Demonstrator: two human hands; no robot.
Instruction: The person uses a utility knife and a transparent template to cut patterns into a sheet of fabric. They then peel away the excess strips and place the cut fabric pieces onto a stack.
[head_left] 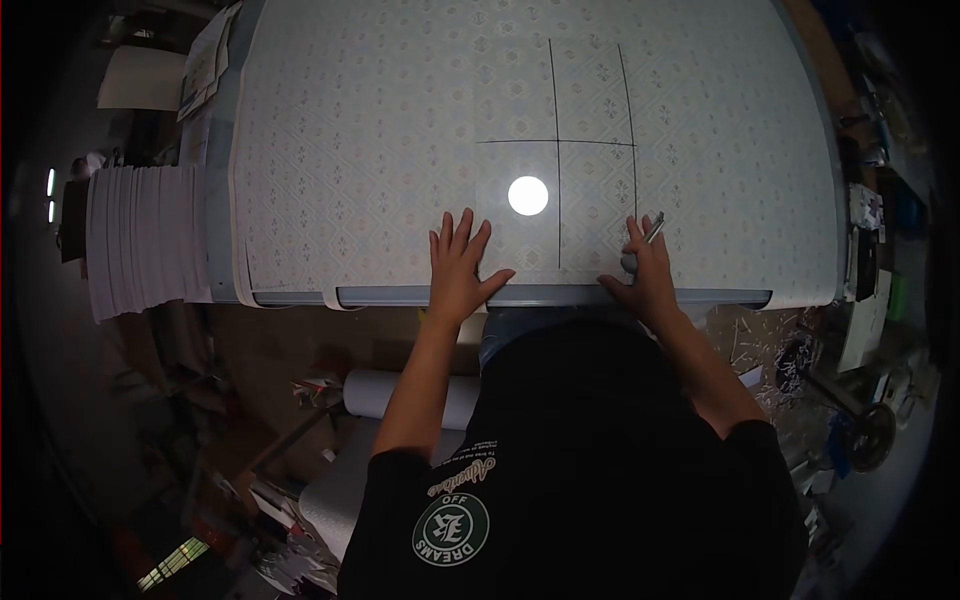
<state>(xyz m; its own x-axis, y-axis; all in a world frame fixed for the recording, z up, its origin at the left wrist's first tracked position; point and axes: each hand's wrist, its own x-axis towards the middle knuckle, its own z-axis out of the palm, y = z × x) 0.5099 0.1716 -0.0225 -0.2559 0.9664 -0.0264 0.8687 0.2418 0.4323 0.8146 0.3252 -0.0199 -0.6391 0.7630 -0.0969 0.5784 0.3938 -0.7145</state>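
Head view: looks down on a worktop with its long front edge near the bottom of the work.
Patterned sheet: spread across the worktop, apparently the thing being worked on, overhanging the front edge in places.
Black lines: two long ones run toward the far side; a shorter one crosses the left and meets the right. Judging by these, the step in hand is marking the sheet.
Left hand: fingers splayed, palm down by the front edge, holding nothing.
Right hand: fingers pinched round a slim silver tool beside the right line's near end.
Silver tool: pen-like, slanted; tip contact cannot be told. The next move likely calls for a flat, steadied sheet and careful tip control.
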